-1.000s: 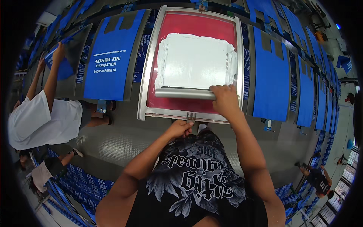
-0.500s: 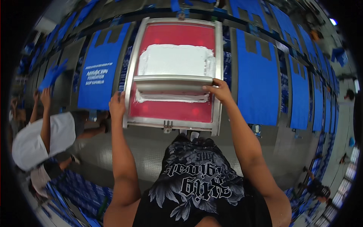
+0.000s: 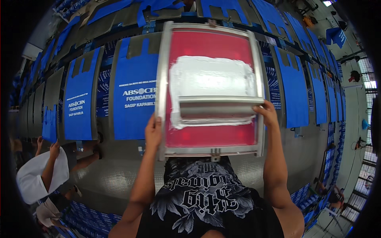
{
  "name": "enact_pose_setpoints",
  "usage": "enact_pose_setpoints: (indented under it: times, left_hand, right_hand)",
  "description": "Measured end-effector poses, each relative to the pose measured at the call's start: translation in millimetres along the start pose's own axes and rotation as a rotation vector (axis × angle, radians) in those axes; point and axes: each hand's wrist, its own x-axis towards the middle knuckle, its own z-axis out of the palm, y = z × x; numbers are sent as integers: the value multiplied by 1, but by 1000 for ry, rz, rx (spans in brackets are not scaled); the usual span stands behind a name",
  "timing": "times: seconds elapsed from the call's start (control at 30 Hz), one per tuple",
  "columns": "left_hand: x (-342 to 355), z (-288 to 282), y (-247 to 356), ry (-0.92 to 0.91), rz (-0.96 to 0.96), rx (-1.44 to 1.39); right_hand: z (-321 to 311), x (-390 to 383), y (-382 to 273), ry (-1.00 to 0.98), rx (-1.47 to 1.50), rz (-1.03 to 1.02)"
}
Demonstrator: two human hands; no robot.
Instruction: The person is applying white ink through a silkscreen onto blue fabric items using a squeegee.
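A screen-printing frame (image 3: pixel 162 79) with pale metal rails and a red mesh is in front of me, tilted slightly. White ink (image 3: pixel 214 75) covers a broad patch of its mesh. Across the lower part of the ink lies a long metal squeegee (image 3: pixel 218 101). My left hand (image 3: pixel 153 129) is closed on the frame's left rail near its lower end. With its fingers, my right hand (image 3: pixel 266 113) grips the right end of the squeegee, against the frame's right rail. Left of the frame, partly covered by it, is a blue bag (image 3: pixel 131 119) with white print on a dark board.
Another printed blue bag (image 3: pixel 79 91) lies further left. To the right, a plain blue bag (image 3: pixel 293 87) lies on its board, with several more beyond. At the left, a person in a white shirt (image 3: pixel 41 172) holds up a blue bag (image 3: pixel 50 125). More blue bags line the far row.
The frame has shifted right with both my hands and the squeegee, baring most of a printed bag on its left. The person at the left has lowered a blue bag.
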Motion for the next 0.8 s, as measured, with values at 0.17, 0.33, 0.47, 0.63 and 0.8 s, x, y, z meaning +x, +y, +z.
enact_pose_setpoints:
  times: [0.17,0.33,0.47,0.63,0.8]
  left_hand:
    - [-30,111,31,-14,-66,-64]
    - [-41,142,22,15,-117,-31]
    - [-35,152,14,57,-181,147]
    - [-23,155,2,85,-193,-51]
    - [-20,157,-1,53,-226,-77]
  right_hand:
    - [-106,11,13,-3,-18,46]
    - [-144,31,33,-67,-39,62]
    - [-159,62,56,-59,-229,31]
    - [-148,72,62,-113,-106,68]
    - [-152,67,75,-138,-24,27]
